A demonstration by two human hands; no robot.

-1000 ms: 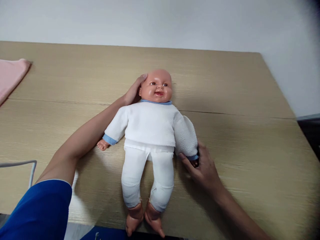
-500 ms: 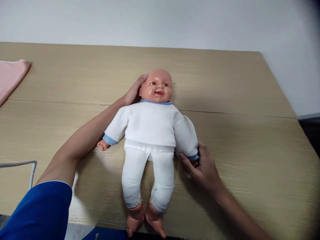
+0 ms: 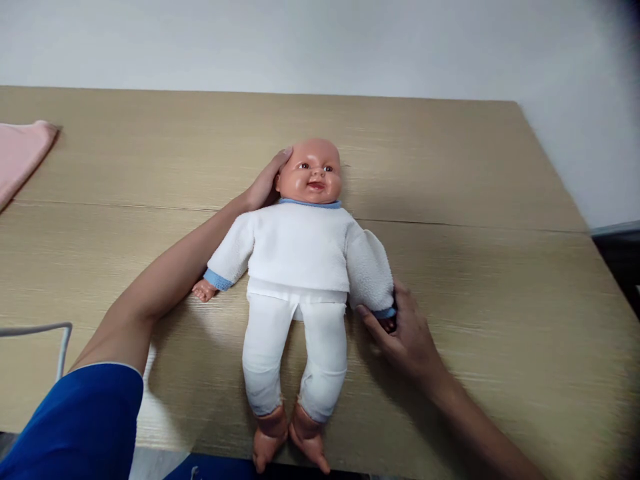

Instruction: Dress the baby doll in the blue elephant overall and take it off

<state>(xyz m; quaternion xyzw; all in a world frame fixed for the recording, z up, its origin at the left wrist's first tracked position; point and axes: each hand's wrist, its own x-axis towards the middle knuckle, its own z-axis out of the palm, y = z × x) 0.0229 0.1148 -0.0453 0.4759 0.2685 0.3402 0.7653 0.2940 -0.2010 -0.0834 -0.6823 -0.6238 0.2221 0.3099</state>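
A baby doll (image 3: 300, 247) lies face up on the wooden table, dressed in a white fleece top with blue trim and white leggings. Its feet are bare and reach the table's near edge. My left hand (image 3: 266, 181) cups the side of the doll's head, with the fingers partly hidden behind it. Around the cuff of the doll's sleeve on the right, my right hand (image 3: 403, 333) is closed, thumb on the near side. That small doll hand is mostly covered. The doll's other arm stretches out to the left, beside my forearm.
On the light wooden table (image 3: 475, 287), a folded pink cloth (image 3: 23, 157) lies at the left edge. A grey bent rod (image 3: 64, 343) shows at lower left. Behind the table stands a pale wall. A seam runs across the tabletop.
The whole view has shifted very slightly, so the doll and both hands sit a little further left. Both hands keep the same hold on the doll.
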